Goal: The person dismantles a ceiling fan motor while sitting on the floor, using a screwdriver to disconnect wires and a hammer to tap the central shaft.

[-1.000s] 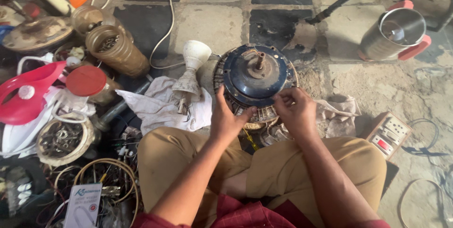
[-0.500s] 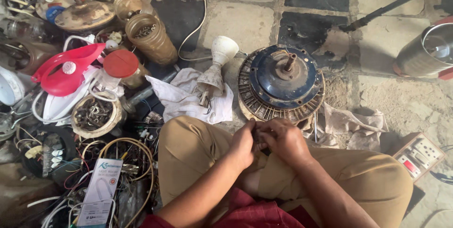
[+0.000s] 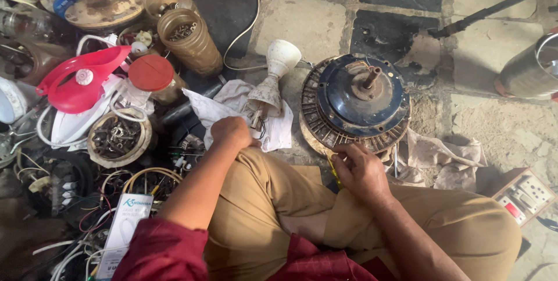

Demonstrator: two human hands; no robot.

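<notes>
A round ceiling-fan motor (image 3: 354, 92) with a dark blue cap and a short shaft lies on the stone floor in front of my knees. My right hand (image 3: 361, 172) rests at its near rim, fingers closed around a thin yellow tool (image 3: 333, 170). My left hand (image 3: 232, 133) is off to the left, curled knuckles-up on a white cloth (image 3: 229, 102) beside a dirty white funnel-shaped part (image 3: 273, 77). What lies under its fingers is hidden.
Left of me lies clutter: a red and white iron (image 3: 78, 86), a red-lidded jar (image 3: 150, 74), a brown jar of screws (image 3: 189, 40), a bowl of metal bits (image 3: 118, 138), wire coils (image 3: 154, 182). A steel canister (image 3: 529, 72), a switch box (image 3: 523, 194) and rags (image 3: 442, 156) sit right.
Both hands left the top of the motor and met at my lap. Now my left hand has gone left onto the cloth, and my right stays at the motor's near edge.
</notes>
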